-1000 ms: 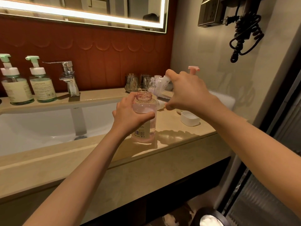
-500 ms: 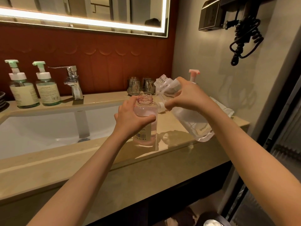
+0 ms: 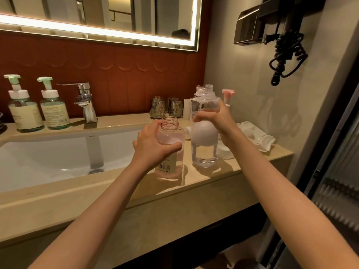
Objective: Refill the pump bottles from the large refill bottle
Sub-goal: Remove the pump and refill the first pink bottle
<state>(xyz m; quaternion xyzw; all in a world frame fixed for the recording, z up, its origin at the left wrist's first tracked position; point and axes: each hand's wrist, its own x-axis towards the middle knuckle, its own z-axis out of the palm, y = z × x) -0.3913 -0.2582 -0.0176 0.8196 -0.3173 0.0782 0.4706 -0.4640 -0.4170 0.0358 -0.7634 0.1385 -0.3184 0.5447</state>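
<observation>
I am gripping the pink pump bottle (image 3: 171,137) at the centre of the frame with my left hand (image 3: 153,150), fingers and thumb curling round its body. It is standing on the counter (image 3: 213,176) with its threaded neck open and its pump off. My right hand (image 3: 220,121), just right of centre, is wrapping round the middle of the large refill bottle (image 3: 204,157) and holding it upright, also uncapped, just beside the pink one but apart from it. I cannot tell whether its base is touching the counter.

Nothing is flowing, so I am judging this as a pause in the pouring step. The next move is calling for tilting the refill neck over the narrow pink mouth while my left hand is steadying it, or, if it is full enough, fetching the pink pump head (image 3: 228,92) showing behind my right hand.

Pale pink liquid is showing through the small bottle, though my fingers are hiding its level. The refill bottle is showing clear liquid low down, a white frothy mass mid-body and little above. Two green-topped pump bottles (image 3: 25,113) are standing closed at the left of the frame.
</observation>
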